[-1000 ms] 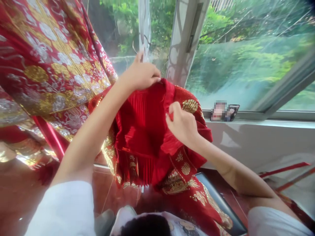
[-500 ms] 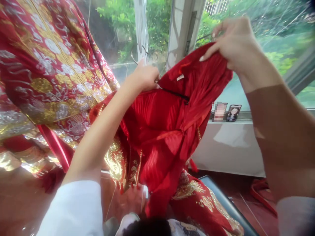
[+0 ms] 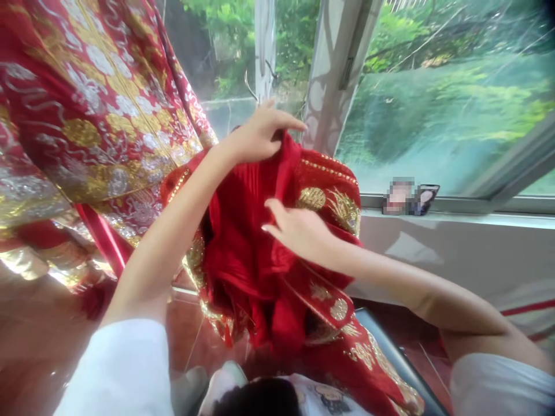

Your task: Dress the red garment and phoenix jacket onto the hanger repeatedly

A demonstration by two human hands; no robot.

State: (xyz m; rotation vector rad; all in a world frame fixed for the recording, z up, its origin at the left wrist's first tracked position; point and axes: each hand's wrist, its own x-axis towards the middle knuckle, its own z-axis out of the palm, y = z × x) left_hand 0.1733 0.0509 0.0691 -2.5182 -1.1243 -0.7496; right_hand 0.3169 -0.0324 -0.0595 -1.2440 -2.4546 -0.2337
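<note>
A red jacket [image 3: 254, 254] with gold embroidery and a pleated red lining hangs in front of me, its inside facing me. My left hand [image 3: 266, 130] is at the top of its neckline, index finger stretched to the right and the other fingers curled round what appears to be the hanger's neck, which cloth and fingers hide. My right hand [image 3: 299, 228] lies across the jacket's right front, thumb and index fingertip apart, touching or just above the lining. The embroidered right shoulder [image 3: 329, 179] spreads behind that hand.
A large red gown with gold and silver embroidery [image 3: 99, 115] hangs at left. Windows [image 3: 433, 115] stand behind, with two phones [image 3: 427, 199] propped on the sill, one partly pixelated. A black-topped bench [image 3: 390, 352] is low at right, with red embroidered cloth [image 3: 355, 358] beside it.
My right hand has let go of the jacket's raised right shoulder and come down to its middle. That shoulder has dropped, covering the dark hanger arm. My left index finger has stretched out.
</note>
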